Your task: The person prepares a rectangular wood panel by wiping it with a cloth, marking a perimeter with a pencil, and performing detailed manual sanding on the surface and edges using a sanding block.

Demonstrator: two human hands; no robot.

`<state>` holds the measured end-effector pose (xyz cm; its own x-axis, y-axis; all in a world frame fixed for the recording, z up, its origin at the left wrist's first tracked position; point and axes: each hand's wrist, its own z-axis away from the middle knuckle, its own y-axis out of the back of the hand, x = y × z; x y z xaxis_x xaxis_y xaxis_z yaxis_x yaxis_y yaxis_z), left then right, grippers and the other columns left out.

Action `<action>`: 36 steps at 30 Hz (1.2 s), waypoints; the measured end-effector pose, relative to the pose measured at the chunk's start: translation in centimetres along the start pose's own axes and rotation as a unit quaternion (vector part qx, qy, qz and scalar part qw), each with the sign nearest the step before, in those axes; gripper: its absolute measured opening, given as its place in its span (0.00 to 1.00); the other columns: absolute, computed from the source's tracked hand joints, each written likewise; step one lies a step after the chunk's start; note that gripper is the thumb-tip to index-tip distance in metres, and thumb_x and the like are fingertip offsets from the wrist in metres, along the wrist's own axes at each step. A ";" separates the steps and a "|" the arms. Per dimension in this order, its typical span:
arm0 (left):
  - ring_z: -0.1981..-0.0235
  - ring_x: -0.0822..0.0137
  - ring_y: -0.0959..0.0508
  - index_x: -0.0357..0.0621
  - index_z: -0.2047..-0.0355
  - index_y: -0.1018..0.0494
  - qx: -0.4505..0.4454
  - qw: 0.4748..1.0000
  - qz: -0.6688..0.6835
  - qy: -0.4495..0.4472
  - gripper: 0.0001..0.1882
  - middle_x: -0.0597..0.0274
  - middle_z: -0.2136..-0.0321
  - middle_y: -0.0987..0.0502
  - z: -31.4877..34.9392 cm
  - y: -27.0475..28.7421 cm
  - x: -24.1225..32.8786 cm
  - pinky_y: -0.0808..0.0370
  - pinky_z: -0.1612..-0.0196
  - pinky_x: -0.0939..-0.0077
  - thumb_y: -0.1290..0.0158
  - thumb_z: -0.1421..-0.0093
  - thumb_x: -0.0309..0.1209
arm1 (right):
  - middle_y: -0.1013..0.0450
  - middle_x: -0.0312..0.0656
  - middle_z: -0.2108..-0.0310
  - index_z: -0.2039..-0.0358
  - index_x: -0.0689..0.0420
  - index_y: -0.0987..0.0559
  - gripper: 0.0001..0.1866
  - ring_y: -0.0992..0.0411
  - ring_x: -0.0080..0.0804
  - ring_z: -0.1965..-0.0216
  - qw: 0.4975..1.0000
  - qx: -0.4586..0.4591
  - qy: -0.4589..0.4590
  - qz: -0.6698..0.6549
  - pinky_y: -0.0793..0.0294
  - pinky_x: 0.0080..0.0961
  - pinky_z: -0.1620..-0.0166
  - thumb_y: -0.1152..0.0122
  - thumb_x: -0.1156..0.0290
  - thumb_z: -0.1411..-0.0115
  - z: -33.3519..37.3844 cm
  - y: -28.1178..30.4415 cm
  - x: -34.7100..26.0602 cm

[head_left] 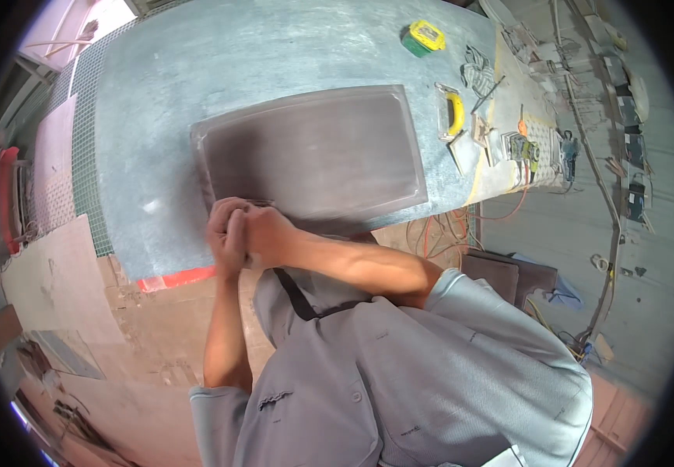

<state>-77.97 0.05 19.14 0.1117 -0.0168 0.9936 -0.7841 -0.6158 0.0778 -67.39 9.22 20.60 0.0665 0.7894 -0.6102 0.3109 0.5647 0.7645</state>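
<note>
Brown rectangular panel [313,156]: flat on blue-grey counter [146,167]. Left hand [229,232] and right hand [270,233]: close together at panel's near-left corner. Grip, both hands: fingers curled inward; cannot tell whether anything is pinched. Yellow-handled tool [456,114]: right of panel, apart. Green-and-yellow tub [424,37], striped bundle [477,73]: farther back. Green power tool [520,149]: farther right.

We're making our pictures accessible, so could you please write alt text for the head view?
A person's left hand and right hand meet at the near left corner of a dark rectangular panel on a blue-grey table. A yellow-handled tool lies right of the panel; farther off is a green-and-yellow tub.
</note>
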 end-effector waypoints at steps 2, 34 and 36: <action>0.54 0.59 0.20 0.34 0.62 0.20 -0.010 0.999 0.031 0.014 0.08 0.52 0.58 0.19 -0.2 -4.8 0.3 0.24 0.47 0.66 0.47 0.35 0.24 | 0.17 0.44 0.68 0.66 0.56 0.16 0.15 0.17 0.47 0.62 0.993 -0.078 -0.084 -0.014 0.16 0.44 0.60 0.28 0.62 0.54 2.6 4.0 1.5; 0.60 0.54 0.22 0.34 0.67 0.22 0.064 0.996 0.022 0.050 0.08 0.51 0.64 0.20 1.6 -4.7 -1.5 0.26 0.50 0.64 0.50 0.37 0.26 | 0.22 0.58 0.49 0.57 0.66 0.19 0.24 0.24 0.51 0.43 0.979 -0.199 -0.036 0.025 0.23 0.44 0.42 0.28 0.61 0.50 2.4 3.7 2.3; 0.58 0.54 0.20 0.32 0.65 0.23 0.061 0.991 -0.025 0.117 0.10 0.50 0.63 0.20 2.4 -0.3 -1.6 0.25 0.49 0.65 0.51 0.35 0.27 | 0.22 0.58 0.53 0.55 0.69 0.20 0.26 0.23 0.51 0.46 0.997 -0.076 0.027 -0.001 0.19 0.49 0.52 0.29 0.63 0.51 1.6 -0.5 1.3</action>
<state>-76.42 -1.61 17.29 -0.0077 0.1898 0.9818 -0.7004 -0.7018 0.1302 -65.97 9.57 19.12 0.0127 0.7976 -0.6031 0.1640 0.5933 0.7881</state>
